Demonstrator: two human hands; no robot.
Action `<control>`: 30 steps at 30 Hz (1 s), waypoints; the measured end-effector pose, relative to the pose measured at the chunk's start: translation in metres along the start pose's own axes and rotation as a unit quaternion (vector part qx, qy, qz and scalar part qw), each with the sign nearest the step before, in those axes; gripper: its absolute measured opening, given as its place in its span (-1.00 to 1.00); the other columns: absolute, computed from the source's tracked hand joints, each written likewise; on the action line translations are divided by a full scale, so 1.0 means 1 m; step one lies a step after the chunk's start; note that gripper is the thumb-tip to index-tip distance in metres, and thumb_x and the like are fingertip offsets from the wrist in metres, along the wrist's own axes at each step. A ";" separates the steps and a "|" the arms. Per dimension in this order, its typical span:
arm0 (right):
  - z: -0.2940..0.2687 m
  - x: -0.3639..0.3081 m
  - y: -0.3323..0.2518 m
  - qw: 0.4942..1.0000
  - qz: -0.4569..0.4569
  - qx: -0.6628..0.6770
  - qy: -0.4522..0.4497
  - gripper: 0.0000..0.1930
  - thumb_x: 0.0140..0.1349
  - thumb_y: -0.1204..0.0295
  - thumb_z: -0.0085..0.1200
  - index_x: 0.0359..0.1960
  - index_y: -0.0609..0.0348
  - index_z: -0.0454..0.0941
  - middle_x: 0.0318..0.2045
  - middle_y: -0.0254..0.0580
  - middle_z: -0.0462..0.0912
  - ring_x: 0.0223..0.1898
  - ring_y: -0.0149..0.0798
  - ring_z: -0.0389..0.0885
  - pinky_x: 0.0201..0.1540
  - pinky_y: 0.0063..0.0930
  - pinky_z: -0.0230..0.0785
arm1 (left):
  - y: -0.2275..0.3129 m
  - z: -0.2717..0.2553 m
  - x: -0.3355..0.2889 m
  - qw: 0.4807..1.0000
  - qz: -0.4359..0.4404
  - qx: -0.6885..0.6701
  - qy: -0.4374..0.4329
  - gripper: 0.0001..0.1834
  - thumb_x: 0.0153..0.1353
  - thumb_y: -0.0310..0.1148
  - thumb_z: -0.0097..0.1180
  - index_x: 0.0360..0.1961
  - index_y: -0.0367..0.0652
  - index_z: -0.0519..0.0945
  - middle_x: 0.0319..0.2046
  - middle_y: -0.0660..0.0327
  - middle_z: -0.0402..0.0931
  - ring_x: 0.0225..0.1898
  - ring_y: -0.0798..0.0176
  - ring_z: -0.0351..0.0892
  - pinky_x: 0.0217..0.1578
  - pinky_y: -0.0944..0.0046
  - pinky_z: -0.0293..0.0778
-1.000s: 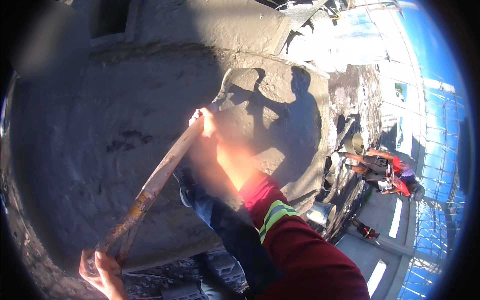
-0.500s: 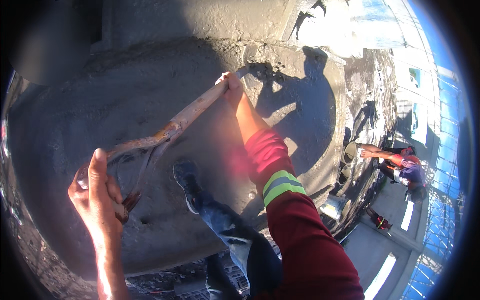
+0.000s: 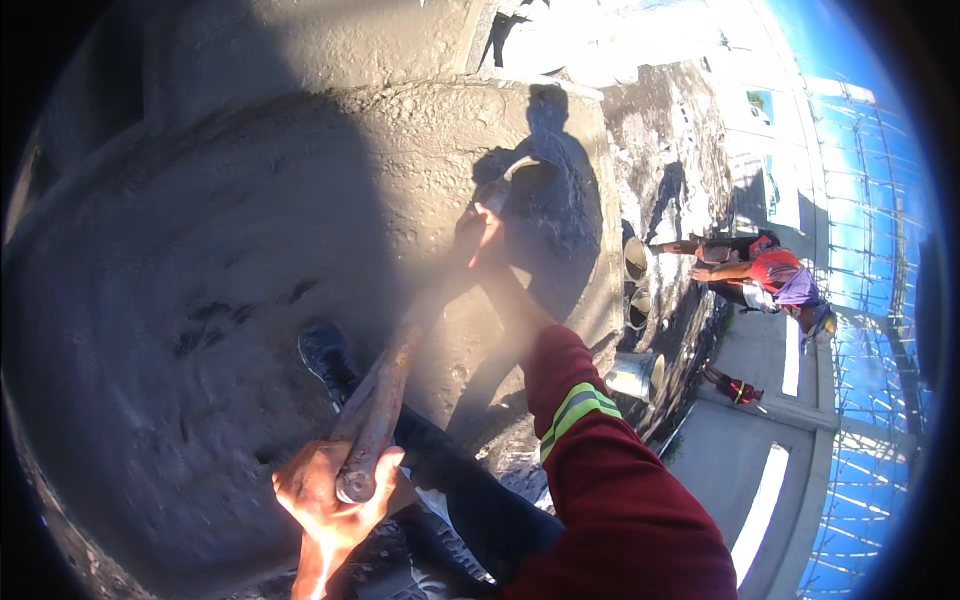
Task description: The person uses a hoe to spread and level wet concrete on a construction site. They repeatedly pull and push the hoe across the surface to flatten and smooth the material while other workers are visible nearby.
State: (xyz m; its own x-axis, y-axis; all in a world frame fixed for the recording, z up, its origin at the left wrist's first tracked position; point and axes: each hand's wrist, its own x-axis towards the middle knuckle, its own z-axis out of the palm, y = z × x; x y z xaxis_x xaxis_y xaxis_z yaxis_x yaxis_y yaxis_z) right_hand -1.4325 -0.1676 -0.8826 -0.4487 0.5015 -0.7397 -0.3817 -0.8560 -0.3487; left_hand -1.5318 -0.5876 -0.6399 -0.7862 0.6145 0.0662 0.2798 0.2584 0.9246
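Observation:
A shovel with a wooden shaft [image 3: 400, 350] runs between my two hands, its forked grip end near me. My left hand [image 3: 325, 490] is closed around the crossbar of that grip, low in the view. Farther up, my right hand [image 3: 487, 238] wraps the shaft close to the blade; haze on the picture blurs this part. The shovel blade [image 3: 535, 175] lies in my shadow over wet grey concrete [image 3: 220, 210], its curved rim catching light. How deep the blade sits in the concrete, I cannot tell.
My dark boot [image 3: 325, 355] stands in the concrete. To the right are a bucket [image 3: 636, 258], another bucket [image 3: 638, 308] and a larger pail [image 3: 638, 376]. A person in red and purple [image 3: 785, 280] bends by the buckets. Farther off is another person [image 3: 738, 388]; scaffolding [image 3: 870, 220] rises behind.
My left hand has moved right and nearer to me with the shovel's grip. My right hand has come lower, and the shovel stands steeper in the view. The view has shifted right.

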 end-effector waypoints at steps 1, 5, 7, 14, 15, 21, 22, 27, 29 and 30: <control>0.004 -0.004 0.049 0.985 -0.161 -0.057 0.035 -0.81 0.24 0.35 0.13 -0.40 0.05 0.36 -0.56 -0.32 0.44 -0.51 -0.34 0.49 -0.37 -0.47 0.49 | -0.002 -0.024 -0.019 0.994 -0.109 0.019 0.022 -0.58 0.07 -0.14 0.44 -0.51 -0.23 0.49 -0.71 0.29 0.42 -0.69 0.39 0.38 -0.61 0.34 0.34; 0.067 -0.020 0.221 0.992 0.081 -0.093 0.009 -0.82 0.26 0.37 0.15 -0.43 0.10 0.41 -0.55 -0.32 0.44 -0.53 -0.34 0.48 -0.44 -0.40 0.44 | -0.019 -0.140 -0.079 0.941 -0.299 0.001 0.158 -0.54 0.37 -0.06 0.11 -0.55 -0.14 0.34 -0.74 0.36 0.24 -0.74 0.50 0.19 -0.71 0.41 0.12; 0.109 -0.035 0.306 0.977 0.131 -0.158 0.055 -0.84 0.27 0.42 0.15 -0.37 0.19 0.42 -0.53 -0.27 0.46 -0.50 -0.30 0.51 -0.43 -0.32 0.50 | -0.030 -0.197 -0.089 0.804 -0.430 -0.020 0.409 -0.56 0.37 -0.05 0.11 -0.57 -0.01 0.32 -0.80 0.41 0.09 -0.81 0.50 0.12 -0.75 0.41 0.12; 0.171 0.003 0.374 0.946 0.124 -0.293 0.067 -0.82 0.31 0.44 0.08 -0.34 0.31 0.40 -0.54 -0.14 0.49 -0.57 -0.23 0.56 -0.53 -0.25 0.56 | -0.039 -0.262 -0.016 0.730 -0.495 -0.183 0.435 -0.57 0.31 0.00 0.18 -0.56 0.05 0.32 -0.77 0.43 0.11 -0.80 0.53 0.08 -0.76 0.44 0.14; 0.170 0.020 0.368 0.952 0.081 -0.284 0.082 -0.84 0.30 0.46 0.06 -0.35 0.30 0.39 -0.56 -0.18 0.47 -0.60 -0.26 0.52 -0.54 -0.24 0.53 | -0.043 -0.238 0.004 0.743 -0.493 -0.162 0.423 -0.57 0.29 -0.01 0.20 -0.56 0.02 0.35 -0.76 0.42 0.14 -0.78 0.51 0.11 -0.74 0.43 0.15; 0.089 0.181 0.073 0.958 -0.047 -0.233 0.159 -0.79 0.30 0.42 0.07 -0.24 0.36 0.41 -0.49 -0.02 0.52 -0.48 -0.08 0.56 -0.43 -0.12 0.51 | -0.067 0.003 0.147 0.903 -0.339 -0.210 0.157 -0.54 0.29 -0.10 0.24 -0.64 -0.02 0.34 -0.77 0.36 0.26 -0.77 0.48 0.24 -0.73 0.40 0.21; 0.071 0.186 0.022 0.943 -0.105 -0.266 0.172 -0.76 0.29 0.39 0.09 -0.18 0.33 0.41 -0.46 -0.02 0.54 -0.45 -0.08 0.57 -0.39 -0.09 0.53 | -0.060 0.049 0.160 0.923 -0.299 -0.221 0.098 -0.53 0.29 -0.14 0.25 -0.67 -0.07 0.36 -0.77 0.35 0.32 -0.76 0.48 0.27 -0.74 0.39 0.21; 0.017 0.123 -0.142 0.979 -0.014 -0.200 0.029 -0.74 0.28 0.27 0.14 -0.25 0.19 0.39 -0.49 -0.18 0.51 -0.47 -0.24 0.55 -0.39 -0.39 0.56 | 0.003 0.145 0.135 0.990 0.127 -0.022 -0.058 -0.58 0.12 -0.10 0.38 -0.60 -0.13 0.46 -0.71 0.25 0.43 -0.74 0.32 0.40 -0.69 0.31 0.33; 0.012 0.082 -0.147 0.994 -0.005 -0.110 -0.023 -0.74 0.28 0.29 0.16 -0.25 0.20 0.39 -0.45 -0.20 0.52 -0.45 -0.30 0.55 -0.36 -0.50 0.58 | 0.019 0.130 0.106 0.960 0.256 0.048 -0.098 -0.60 0.04 -0.10 0.44 -0.55 -0.12 0.50 -0.68 0.25 0.45 -0.69 0.28 0.47 -0.65 0.31 0.39; 0.003 0.059 -0.133 0.996 -0.041 -0.072 -0.037 -0.74 0.28 0.30 0.18 -0.24 0.20 0.39 -0.42 -0.20 0.53 -0.43 -0.33 0.56 -0.33 -0.53 0.59 | 0.025 0.115 0.090 0.953 0.284 0.055 -0.088 -0.60 -0.01 -0.10 0.48 -0.53 -0.12 0.51 -0.66 0.26 0.46 -0.67 0.27 0.50 -0.63 0.31 0.41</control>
State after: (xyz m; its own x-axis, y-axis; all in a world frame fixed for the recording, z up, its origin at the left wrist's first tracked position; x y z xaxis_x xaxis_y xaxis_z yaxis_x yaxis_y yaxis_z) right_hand -1.4108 -0.0239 -0.8779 -0.4816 0.5734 -0.6628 -0.3013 -0.8185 -0.4892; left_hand -1.5319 -0.4400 -0.6539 -0.3896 0.7915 0.4709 0.6963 -0.0815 0.7131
